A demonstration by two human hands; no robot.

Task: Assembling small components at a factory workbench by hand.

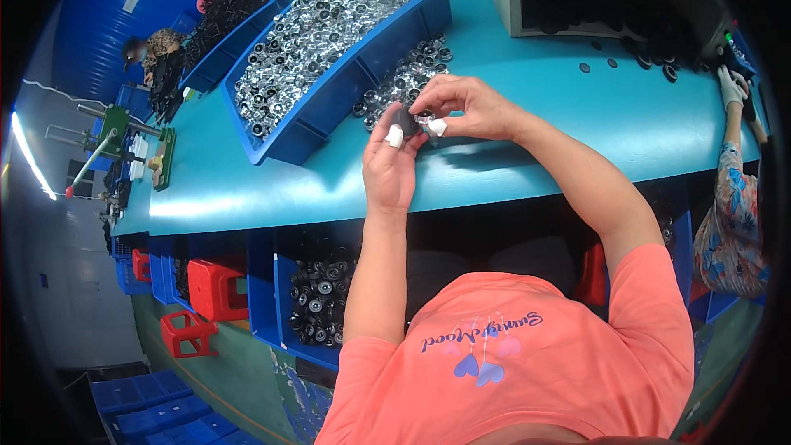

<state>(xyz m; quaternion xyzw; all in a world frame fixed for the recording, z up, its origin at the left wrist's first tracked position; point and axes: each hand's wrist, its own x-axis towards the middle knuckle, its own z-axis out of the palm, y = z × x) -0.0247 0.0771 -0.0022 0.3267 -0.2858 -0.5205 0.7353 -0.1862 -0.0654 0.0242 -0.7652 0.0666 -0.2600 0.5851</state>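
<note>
Above the teal table point(313, 189), my left hand point(389, 169) grips a black round piece point(404, 121) between thumb and fingers. My right hand point(482, 113) meets it from the right, thumb and fingers pinching a small clear-and-silver wheel point(425, 117) against or right beside the black piece. Whether the two parts are joined cannot be made out. Both thumbs carry white wrapping. Just beyond my hands lies a loose pile of clear wheels point(402, 82) with dark centres. Behind it a large blue bin point(301, 142) is heaped with the same wheels.
A green hand press point(113, 128) stands at the left. Under the table a blue crate point(284, 313) holds dark wheels, near red stools point(216, 288). Black discs point(611, 63) lie by a large box at the right. Other people work at the far left and right.
</note>
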